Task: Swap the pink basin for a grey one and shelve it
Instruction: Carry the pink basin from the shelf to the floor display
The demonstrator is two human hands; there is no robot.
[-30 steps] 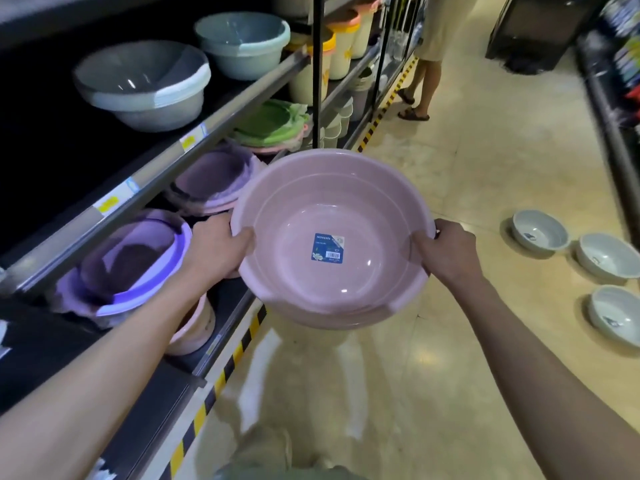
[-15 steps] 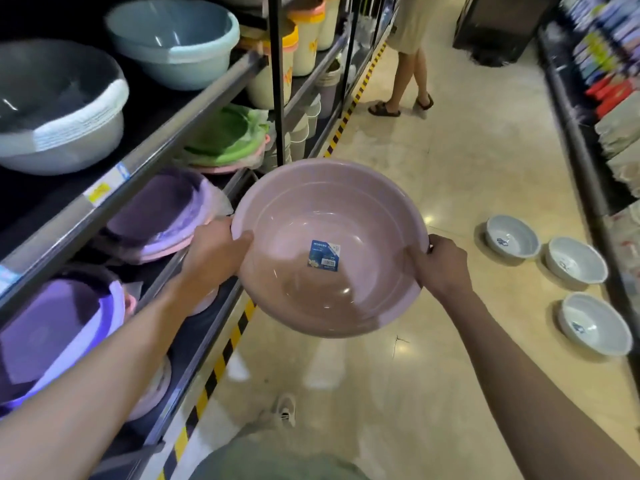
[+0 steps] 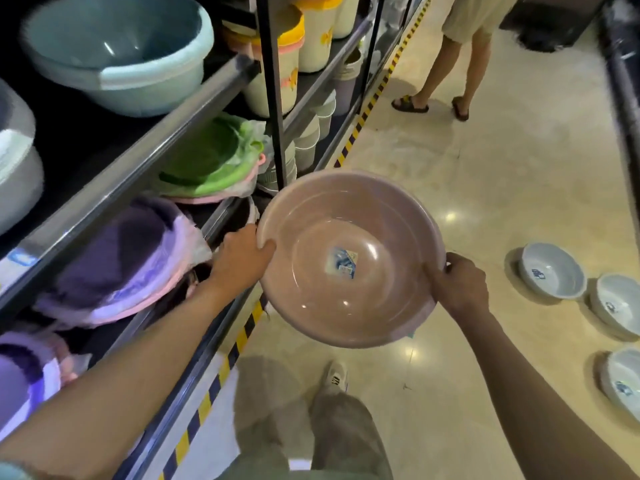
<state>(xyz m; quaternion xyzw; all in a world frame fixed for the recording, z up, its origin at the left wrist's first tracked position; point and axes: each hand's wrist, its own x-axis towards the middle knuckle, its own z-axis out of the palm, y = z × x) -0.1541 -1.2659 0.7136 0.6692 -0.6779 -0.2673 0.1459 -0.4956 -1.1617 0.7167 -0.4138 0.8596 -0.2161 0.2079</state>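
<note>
A: Pink basin [image 3: 349, 259] had dropped lower w/ us, out over the aisle floor, off the shelf.
B: Yep. Left hand [image 3: 239, 259] & right hand [image 3: 457, 285] each clamped its rim. Grey basins [image 3: 550, 270] sat nearby, so swap prob. next.

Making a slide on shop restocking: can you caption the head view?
Both hands, left hand and right hand, hold a pink basin by its rim beside the shelves; three grey basins sit on the floor.

Both arms are reaching forward, bare. The left hand [image 3: 239, 261] and right hand [image 3: 459, 287] are gripping opposite rims of the pink basin [image 3: 349, 261].
</note>
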